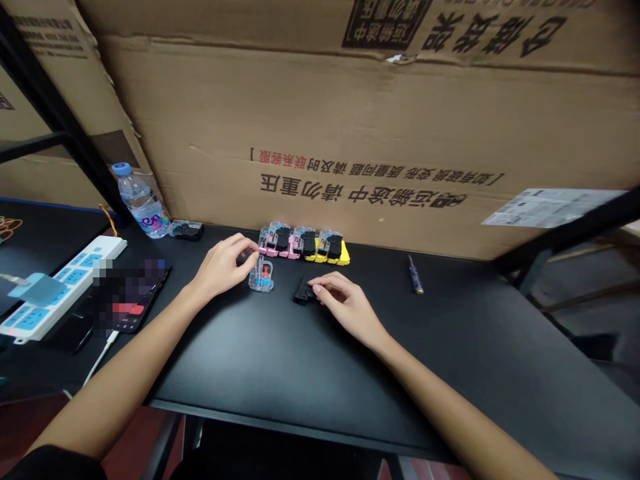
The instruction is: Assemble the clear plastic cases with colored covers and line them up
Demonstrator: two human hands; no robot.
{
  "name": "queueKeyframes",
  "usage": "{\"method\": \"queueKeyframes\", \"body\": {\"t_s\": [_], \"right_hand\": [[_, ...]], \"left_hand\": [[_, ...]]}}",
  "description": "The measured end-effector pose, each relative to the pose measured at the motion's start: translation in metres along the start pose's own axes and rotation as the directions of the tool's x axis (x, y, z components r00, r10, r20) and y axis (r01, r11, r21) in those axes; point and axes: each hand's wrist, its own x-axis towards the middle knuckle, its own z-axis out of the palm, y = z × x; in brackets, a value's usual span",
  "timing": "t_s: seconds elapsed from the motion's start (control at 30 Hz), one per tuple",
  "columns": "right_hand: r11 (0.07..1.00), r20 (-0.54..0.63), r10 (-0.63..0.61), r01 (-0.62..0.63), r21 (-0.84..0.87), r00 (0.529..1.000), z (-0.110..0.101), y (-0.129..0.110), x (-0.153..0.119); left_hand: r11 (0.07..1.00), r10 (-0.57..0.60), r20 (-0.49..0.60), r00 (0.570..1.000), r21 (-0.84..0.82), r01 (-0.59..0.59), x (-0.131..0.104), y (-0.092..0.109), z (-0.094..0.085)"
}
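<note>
Fingers curled, my left hand [227, 265] is at the upper left of a clear plastic part [261, 275] with red and blue pieces inside. What its fingertips hold, if anything, is too small to make out. My right hand [346, 303] has its thumb and fingers closed on a black part [302, 291] on the table, right of the clear one. Behind both hands, a row of clear-and-black units stands against the cardboard, with pink pieces [273, 252] at its left end and yellow pieces [345, 254] at its right.
A screwdriver [415, 275] lies to the right on the black table [240, 373]. At the left are a water bottle [143, 201], another clear-and-black unit [187, 230], a phone [145, 293] with a cable, and a white power strip [75, 283]. Cardboard [350, 120] walls the back.
</note>
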Motion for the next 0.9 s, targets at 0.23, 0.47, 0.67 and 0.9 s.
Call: {"method": "queueKeyframes", "body": {"t_s": [0.23,0.47,0.67,0.9], "right_hand": [[0.954,0.063,-0.216,0.224,-0.200,0.974,-0.010,-0.001,0.003],[0.914,0.263,-0.217,0.291,-0.284,0.940,-0.008,-0.004,0.000],[0.921,0.244,-0.211,0.276,-0.275,0.947,-0.007,-0.004,-0.001],[0.919,0.224,-0.213,0.273,-0.284,0.951,-0.006,-0.003,-0.002]], "left_hand": [[0.982,-0.011,0.185,0.983,0.189,-0.024,-0.004,-0.008,0.000],[0.988,-0.022,0.289,0.957,0.153,-0.023,-0.007,-0.007,0.000],[1.000,0.000,0.332,0.943,0.004,-0.002,-0.008,0.004,0.007],[0.927,-0.043,0.363,0.931,-0.332,0.173,-0.014,0.009,0.022]]}}
